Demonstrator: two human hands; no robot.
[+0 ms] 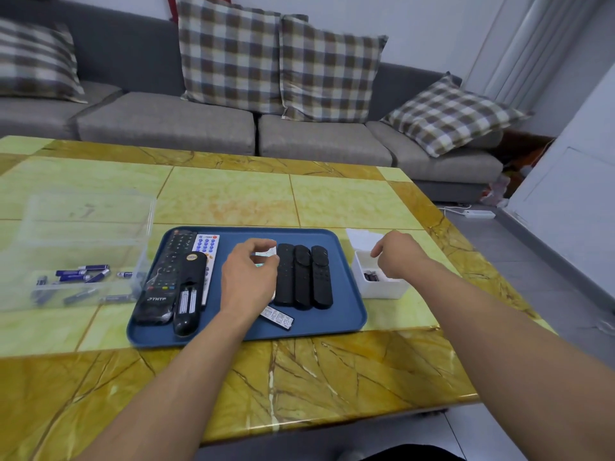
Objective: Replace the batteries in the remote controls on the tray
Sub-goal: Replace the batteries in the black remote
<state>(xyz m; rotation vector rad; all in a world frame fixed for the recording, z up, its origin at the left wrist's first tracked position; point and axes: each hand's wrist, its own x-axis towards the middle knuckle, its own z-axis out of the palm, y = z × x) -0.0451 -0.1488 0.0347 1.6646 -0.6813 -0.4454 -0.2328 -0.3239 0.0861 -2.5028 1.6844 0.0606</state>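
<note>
Left hand rests knuckles-up over the middle of a blue tray, fingers curled onto a pale remote lying beneath it; only slivers of that remote show, so how firm the hold is cannot be told. Right hand hovers over a small white box just right of the tray, fingers bunched downward; whether it pinches anything cannot be told. Dark used batteries lie inside that box.

On the tray, seven remotes can be counted. At the left sit three: a long black one, a white one with blue buttons, and a glossy black one turned over with two batteries showing in its open bay. Right of the left hand lie three slim black remotes side by side, touching. A loose black cover with a printed label lies near the tray's front edge.

Left of the tray on the yellow-green bench stands a clear plastic bin holding several blue batteries, too blurred to count. Behind the bench a grey sofa carries four plaid cushions.
</note>
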